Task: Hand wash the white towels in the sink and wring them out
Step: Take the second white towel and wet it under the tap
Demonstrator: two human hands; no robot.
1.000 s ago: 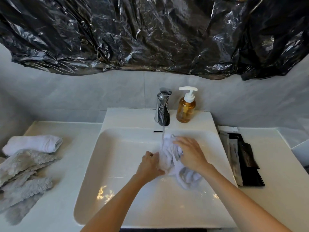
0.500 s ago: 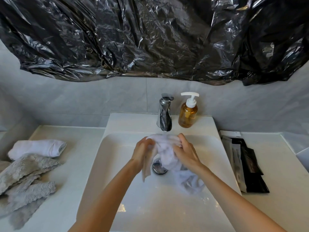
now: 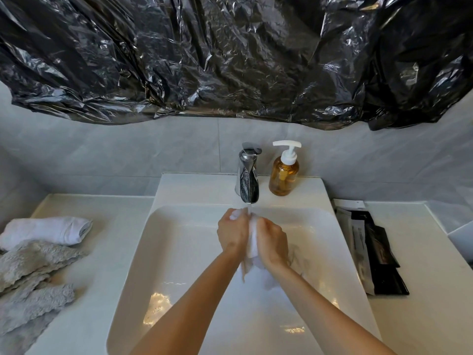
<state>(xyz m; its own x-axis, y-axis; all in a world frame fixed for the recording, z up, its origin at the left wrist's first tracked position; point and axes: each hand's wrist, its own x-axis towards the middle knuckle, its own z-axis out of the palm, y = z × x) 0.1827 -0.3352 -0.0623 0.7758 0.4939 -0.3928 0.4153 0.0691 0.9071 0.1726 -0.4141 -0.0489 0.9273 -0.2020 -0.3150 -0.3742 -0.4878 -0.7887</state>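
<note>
Over the white rectangular ceramic sink (image 3: 179,252) the left hand (image 3: 233,234) and the right hand (image 3: 272,243) are pressed close together, each clenched around the same wet white cloth towel (image 3: 253,239), which is bunched between the palms. A thin stream of water falls onto the towel from the chrome tap (image 3: 247,175) just beyond the knuckles; the towel's loose end hangs below the wrists toward the basin. Just past the right hand, beside the tap, stands an amber pump bottle with a white nozzle (image 3: 284,172). Well out from the left hand, on the white surface (image 3: 102,252), lie a rolled white towel (image 3: 46,230) and, nearer the person, fluffy grey cloths (image 3: 33,283). Well out from the right hand lie dark flat sachets (image 3: 376,252). Crumpled black plastic sheeting (image 3: 230,55) hangs on the wall far beyond both hands.
</note>
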